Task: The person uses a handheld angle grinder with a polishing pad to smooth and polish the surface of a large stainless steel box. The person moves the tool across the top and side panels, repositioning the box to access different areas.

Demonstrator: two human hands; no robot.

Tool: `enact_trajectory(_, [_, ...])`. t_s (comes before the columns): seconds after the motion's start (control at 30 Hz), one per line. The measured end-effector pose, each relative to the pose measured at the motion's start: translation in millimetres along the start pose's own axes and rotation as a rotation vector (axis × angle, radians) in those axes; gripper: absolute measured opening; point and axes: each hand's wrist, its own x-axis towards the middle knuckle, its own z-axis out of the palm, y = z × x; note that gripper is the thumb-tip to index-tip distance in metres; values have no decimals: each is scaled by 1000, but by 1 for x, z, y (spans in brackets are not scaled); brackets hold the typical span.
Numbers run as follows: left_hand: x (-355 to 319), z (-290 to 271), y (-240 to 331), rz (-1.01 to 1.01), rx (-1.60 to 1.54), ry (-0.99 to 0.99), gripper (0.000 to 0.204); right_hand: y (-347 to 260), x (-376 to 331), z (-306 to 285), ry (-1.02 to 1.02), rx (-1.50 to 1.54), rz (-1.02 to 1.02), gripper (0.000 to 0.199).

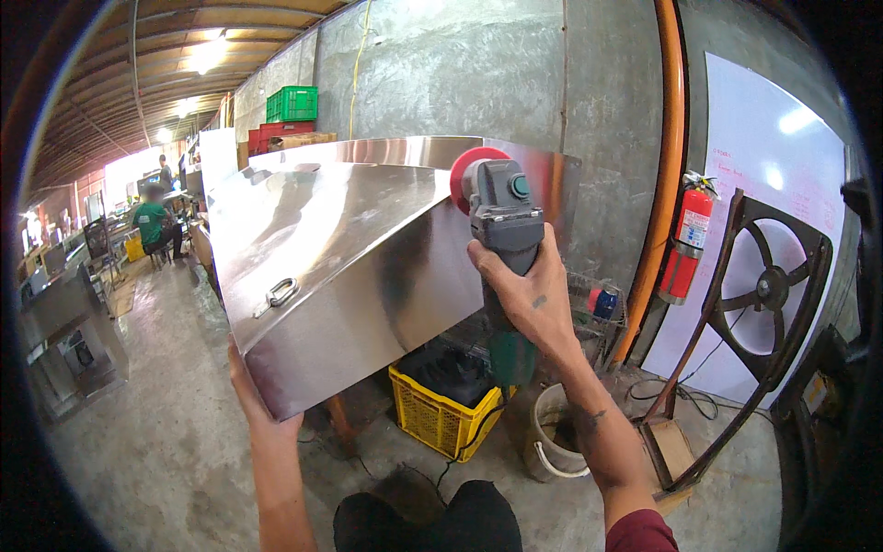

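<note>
A large sheet-metal box (359,313) with a shiny, bent surface fills the middle of the view, tilted. On its upper face sits a small metal latch (280,293). My left hand (258,391) grips the box by its lower left corner, the fingers partly hidden behind the metal. My right hand (529,293) is wrapped round an angle grinder (508,216) with a dark grey head and a green lower body. The grinder's red disc (469,172) is at the box's far upper edge; whether it touches the metal I cannot tell.
Beneath the box stands a yellow crate (432,421) with dark material in it, beside a white bucket (550,451). Cords run over the floor. On the right are a fire extinguisher (688,237) and a framed wheel (771,287). A person (152,225) sits far left.
</note>
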Motion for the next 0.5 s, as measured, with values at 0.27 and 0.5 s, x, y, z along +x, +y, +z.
enact_trajectory(0.27, [12, -23, -2, 58, 10, -50, 63, -20, -23, 9, -125, 99, 98, 59])
enact_trajectory(0.5, [-4, -19, -3, 19, -8, 0, 55, -16, -40, 9, -64, 74, 7, 59])
